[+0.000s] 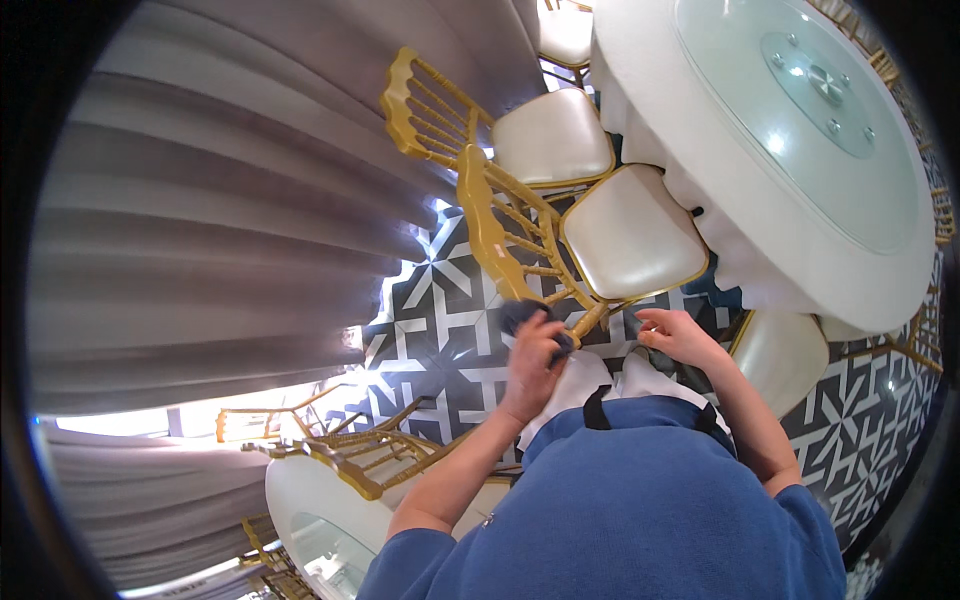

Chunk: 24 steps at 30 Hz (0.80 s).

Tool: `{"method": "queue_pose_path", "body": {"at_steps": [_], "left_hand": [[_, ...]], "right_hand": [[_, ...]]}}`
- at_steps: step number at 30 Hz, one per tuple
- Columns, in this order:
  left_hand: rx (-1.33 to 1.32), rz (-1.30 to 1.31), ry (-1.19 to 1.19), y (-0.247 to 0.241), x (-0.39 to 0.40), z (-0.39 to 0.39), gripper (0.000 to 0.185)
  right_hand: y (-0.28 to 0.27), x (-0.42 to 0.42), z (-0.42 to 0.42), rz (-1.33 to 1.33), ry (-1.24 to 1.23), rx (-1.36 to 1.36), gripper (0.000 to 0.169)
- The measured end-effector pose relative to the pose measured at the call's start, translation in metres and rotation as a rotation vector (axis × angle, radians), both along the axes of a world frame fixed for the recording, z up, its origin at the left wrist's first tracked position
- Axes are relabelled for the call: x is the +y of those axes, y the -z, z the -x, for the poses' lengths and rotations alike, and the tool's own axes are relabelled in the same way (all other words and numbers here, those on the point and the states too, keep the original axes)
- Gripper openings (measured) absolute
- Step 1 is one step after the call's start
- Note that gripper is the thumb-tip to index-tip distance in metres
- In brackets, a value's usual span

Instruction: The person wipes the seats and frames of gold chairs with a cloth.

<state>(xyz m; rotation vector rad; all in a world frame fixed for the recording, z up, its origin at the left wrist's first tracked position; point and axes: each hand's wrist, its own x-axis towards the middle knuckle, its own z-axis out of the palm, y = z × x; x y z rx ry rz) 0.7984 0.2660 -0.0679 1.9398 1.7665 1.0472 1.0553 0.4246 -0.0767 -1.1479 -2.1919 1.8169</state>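
My left hand [532, 367] grips a dark cloth [523, 316] against the near end of the backrest of a gold spindle-back chair [484, 217]. That chair has a cream padded seat [634, 232] and faces the round table. My right hand [676, 337] hovers near the seat's front corner, fingers loosely bent and apart, with nothing in it. Beyond stands a matching gold chair [551, 139], its backrest almost touching the first one.
A round table [757, 217] with a white cloth carries a glass turntable [814, 97]. Grey curtains [225, 225] hang along the left. Another chair seat [784, 360] is at my right. Behind me are more gold chairs [360, 457] and a second white-covered table [300, 487]. Patterned tiles [450, 322] cover the floor.
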Motion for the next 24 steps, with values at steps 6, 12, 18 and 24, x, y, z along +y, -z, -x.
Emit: {"method": "queue_pose_path", "body": {"at_steps": [6, 12, 18, 24], "left_hand": [[0.314, 0.036, 0.130, -0.018, 0.001, -0.015, 0.033], [0.440, 0.170, -0.051, -0.014, 0.063, 0.049, 0.022], [0.795, 0.079, -0.166, -0.024, 0.151, 0.126, 0.023], [0.791, 0.269, 0.032, -0.009, 0.157, 0.121, 0.016]], "right_hand": [[-0.011, -0.006, 0.007, -0.008, -0.070, 0.038, 0.044], [-0.013, -0.016, 0.002, 0.012, -0.007, 0.088, 0.044], [-0.024, -0.028, 0.015, 0.044, 0.051, 0.045, 0.041], [-0.027, -0.037, 0.040, 0.102, 0.150, 0.162, 0.038]]}}
